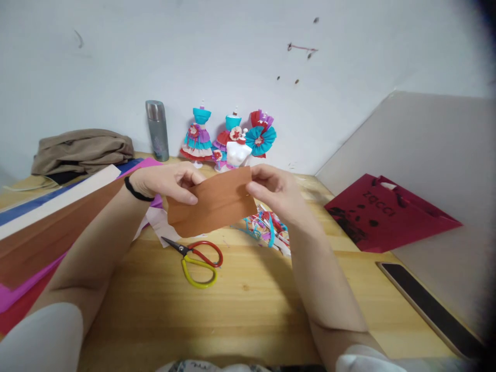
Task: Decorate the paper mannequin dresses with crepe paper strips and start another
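Observation:
A piece of brown paper (213, 204) is stretched between my two hands above the wooden table. My left hand (170, 183) pinches its upper left part, thumb in front. At the paper's upper right corner, my right hand (273, 191) grips it between thumb and fingers. Scissors (188, 251) with one red and one yellow handle lie on the table just below the paper. Behind my right hand is a pile of colourful paper scraps (269, 227). A small white mannequin (238, 152) stands behind the paper, its lower part hidden.
Dressed mannequins (201, 134) and a grey flask (157, 132) stand by the wall. Long coloured paper sheets (58, 222) and a folded brown cloth (83, 150) lie at the left. At the right are a red bag (391, 217) and a phone (426, 305).

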### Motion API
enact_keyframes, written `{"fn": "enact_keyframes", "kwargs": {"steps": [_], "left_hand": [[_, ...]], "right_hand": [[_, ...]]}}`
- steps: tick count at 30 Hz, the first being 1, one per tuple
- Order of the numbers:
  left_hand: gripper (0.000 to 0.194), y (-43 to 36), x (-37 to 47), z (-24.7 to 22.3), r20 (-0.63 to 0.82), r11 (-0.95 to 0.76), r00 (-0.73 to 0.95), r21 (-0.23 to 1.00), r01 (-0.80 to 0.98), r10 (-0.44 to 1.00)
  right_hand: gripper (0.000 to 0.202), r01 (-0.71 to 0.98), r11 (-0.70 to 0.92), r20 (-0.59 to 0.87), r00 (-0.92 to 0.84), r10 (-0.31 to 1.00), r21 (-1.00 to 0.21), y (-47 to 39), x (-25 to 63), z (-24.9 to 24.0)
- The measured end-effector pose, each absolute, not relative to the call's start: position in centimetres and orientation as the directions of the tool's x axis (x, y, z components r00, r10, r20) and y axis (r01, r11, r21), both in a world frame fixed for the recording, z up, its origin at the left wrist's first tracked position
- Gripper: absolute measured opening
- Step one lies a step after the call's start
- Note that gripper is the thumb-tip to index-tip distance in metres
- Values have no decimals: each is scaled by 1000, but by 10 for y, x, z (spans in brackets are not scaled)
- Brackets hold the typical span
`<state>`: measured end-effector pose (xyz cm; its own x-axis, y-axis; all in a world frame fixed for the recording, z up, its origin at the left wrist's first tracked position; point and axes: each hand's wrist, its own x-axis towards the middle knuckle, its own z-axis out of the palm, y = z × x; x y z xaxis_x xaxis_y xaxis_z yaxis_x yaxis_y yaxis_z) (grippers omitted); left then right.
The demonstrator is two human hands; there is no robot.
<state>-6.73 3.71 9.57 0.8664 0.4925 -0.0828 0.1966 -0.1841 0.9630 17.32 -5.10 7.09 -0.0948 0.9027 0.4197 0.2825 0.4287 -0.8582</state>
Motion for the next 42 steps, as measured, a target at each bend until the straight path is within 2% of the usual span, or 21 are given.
{"fn": "enact_keyframes", "kwargs": {"steps": [3,6,8,13,17,22,30,37,42], "left_hand": [[28,38,-70,95,-80,-185,842,960,209,534],[21,41,-77,95,-20,-230,799,953,197,601],[23,43,-80,95,36,-252,754,952,174,656],[31,46,-75,92,75,-220,656,965,141,751],[32,50,-65,86,145,-193,610,981,14,779],[35,50,-59,80,232,-255,481,967,-18,845],[30,45,-53,80,358,-355,361,932,-76,861],[33,51,-50,75,341,-319,365,940,-122,866],[35,51,-47,75,356,-308,332,932,-189,874]], "right_hand": [[38,106,288,269,-164,949,-952,-41,175,65],[42,-15,233,233,-133,963,-972,-37,182,65],[44,-54,230,234,-96,967,-972,-36,187,67],[42,-51,265,264,26,964,-963,-32,193,70],[39,-5,296,295,63,953,-955,-29,197,69],[35,4,337,336,70,939,-941,-27,197,70],[32,-23,378,369,169,914,-926,-18,198,63],[28,-85,409,389,184,903,-909,-16,197,62],[28,-171,368,329,220,918,-914,-14,198,64]]}}
